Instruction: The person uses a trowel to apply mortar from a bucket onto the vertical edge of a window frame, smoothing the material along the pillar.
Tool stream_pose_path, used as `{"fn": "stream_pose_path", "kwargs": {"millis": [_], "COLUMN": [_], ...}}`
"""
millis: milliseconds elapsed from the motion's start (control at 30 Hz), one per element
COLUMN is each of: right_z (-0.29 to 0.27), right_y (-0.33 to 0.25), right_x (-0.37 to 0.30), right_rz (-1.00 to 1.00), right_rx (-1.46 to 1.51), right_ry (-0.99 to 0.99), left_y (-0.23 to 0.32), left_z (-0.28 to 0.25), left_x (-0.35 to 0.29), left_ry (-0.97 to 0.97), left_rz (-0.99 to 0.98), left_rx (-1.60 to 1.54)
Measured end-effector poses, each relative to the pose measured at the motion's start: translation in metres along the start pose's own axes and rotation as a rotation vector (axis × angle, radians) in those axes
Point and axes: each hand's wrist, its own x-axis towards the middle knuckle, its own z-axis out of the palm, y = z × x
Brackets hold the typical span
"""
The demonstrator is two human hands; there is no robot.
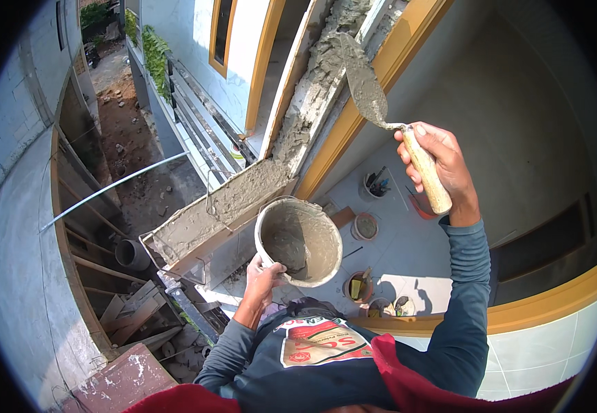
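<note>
My right hand [441, 164] is wrapped round the wooden handle of a pointed trowel [366, 86], raised to the right. Grey mortar coats its blade, which lies over the upper end of a mortar-filled channel [310, 96] beside an orange-brown frame. My left hand [264, 281] grips the lower left rim of a bucket [326, 241], held in front of my body. Mortar clings to the bucket's inner wall, with some wet mortar at the bottom. Just beyond the bucket, a boarded ledge [219, 201] carries a layer of grey mortar, with thin wire loops around it.
Small buckets, one a tool pail [375, 184], stand on the tiled floor below right. Left of the ledge is a drop to bare earth [130, 131], with a pale pipe [116, 184] across it. Loose planks [133, 310] lie lower left. A dark slatted railing [205, 113] stands beyond.
</note>
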Motion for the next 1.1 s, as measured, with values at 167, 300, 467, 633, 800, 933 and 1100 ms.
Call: {"fn": "stream_pose_path", "kwargs": {"millis": [167, 300, 467, 633, 800, 933, 1100], "right_z": [0.004, 0.01, 0.014, 0.014, 0.024, 0.02, 0.019], "right_y": [0.074, 0.139, 0.126, 0.096, 0.072, 0.042, 0.008], "right_x": [-0.054, -0.072, -0.048, -0.004, 0.034, 0.05, 0.055], "right_rz": [0.034, -0.094, 0.088, 0.306, 0.307, 0.256, 0.144], "right_rx": [-0.329, -1.185, -1.074, -0.16, 0.203, 0.284, 0.22], "right_ry": [-0.066, -0.264, -0.287, -0.267, -0.198, -0.15, -0.13], "left_y": [0.006, 0.005, 0.009, 0.005, -0.006, -0.009, -0.008], "left_z": [0.003, 0.0, -0.004, -0.005, -0.011, -0.017, -0.017], "left_x": [-0.006, -0.006, -0.012, -0.013, -0.009, -0.009, -0.011], "left_ry": [-0.011, 0.003, 0.021, 0.035, 0.023, 0.016, 0.005], "left_rz": [0.008, 0.016, 0.021, 0.027, 0.016, 0.008, 0.007], "left_rx": [-0.011, 0.006, 0.029, 0.008, 0.005, 0.061, 0.036]}}
